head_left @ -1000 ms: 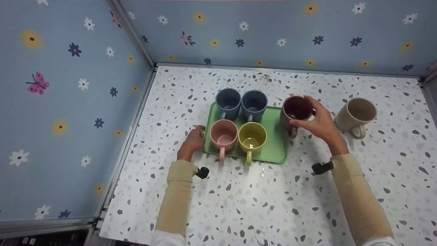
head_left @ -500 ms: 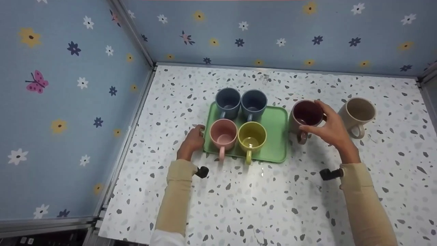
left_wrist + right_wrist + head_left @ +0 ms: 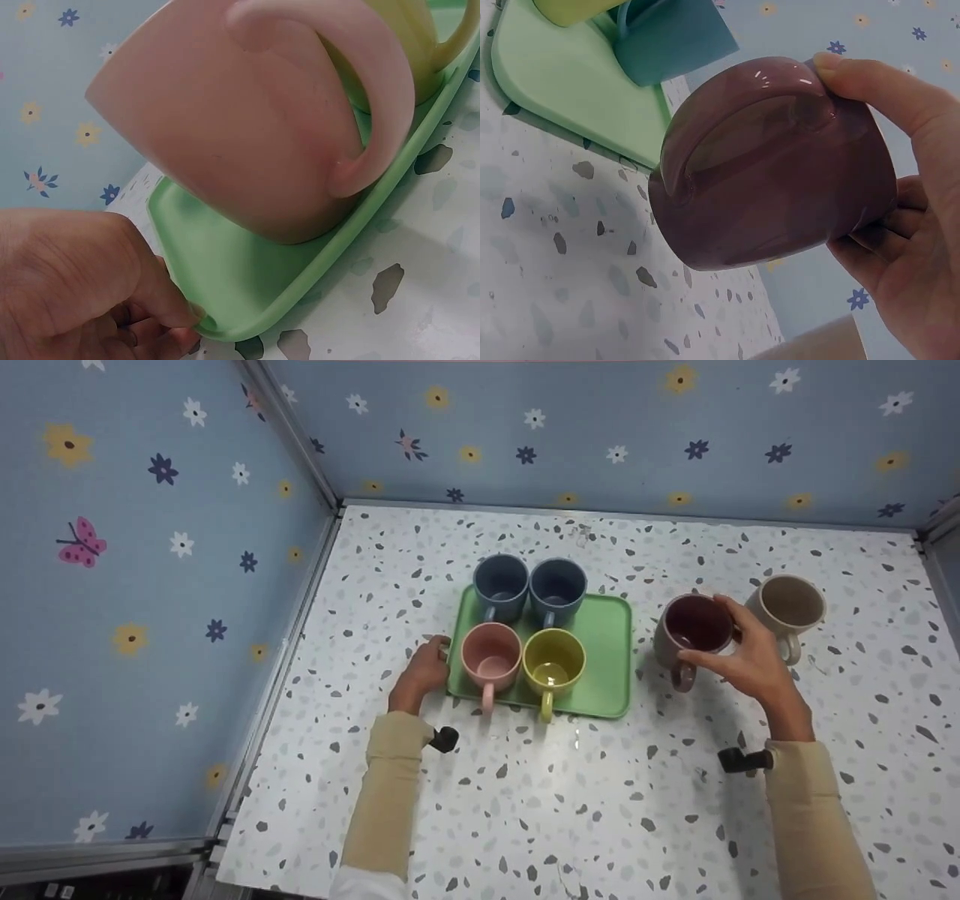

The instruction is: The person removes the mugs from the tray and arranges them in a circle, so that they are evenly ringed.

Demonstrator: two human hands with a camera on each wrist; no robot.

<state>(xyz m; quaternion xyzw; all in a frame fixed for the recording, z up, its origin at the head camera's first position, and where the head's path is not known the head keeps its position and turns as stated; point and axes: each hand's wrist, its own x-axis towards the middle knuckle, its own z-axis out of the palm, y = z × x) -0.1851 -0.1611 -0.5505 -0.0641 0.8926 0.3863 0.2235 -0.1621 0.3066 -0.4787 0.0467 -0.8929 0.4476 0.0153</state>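
Observation:
My right hand [image 3: 746,649] grips a maroon mug [image 3: 675,649] near its rim, right of the green tray [image 3: 609,660]. The thumb is on the handle side, and the fingers wrap the far side in the right wrist view. Whether the mug's base touches the table, I cannot tell. At the tray's left edge, my left hand [image 3: 427,667] pinches the rim, with the thumb on top and fingers curled below in the left wrist view. Standing on the tray are a pink mug [image 3: 491,656], a yellow mug [image 3: 553,661] and two blue mugs [image 3: 501,589].
A beige mug [image 3: 785,604] stands on the speckled table [image 3: 570,795], just behind and right of my right hand. Blue flowered panels [image 3: 570,427] border the table at the back and left. The tray's right part is bare.
My right hand has carried the maroon mug from the tray's right edge rightward and nearer to me, off the tray. My left hand, the tray and the other mugs stay in place.

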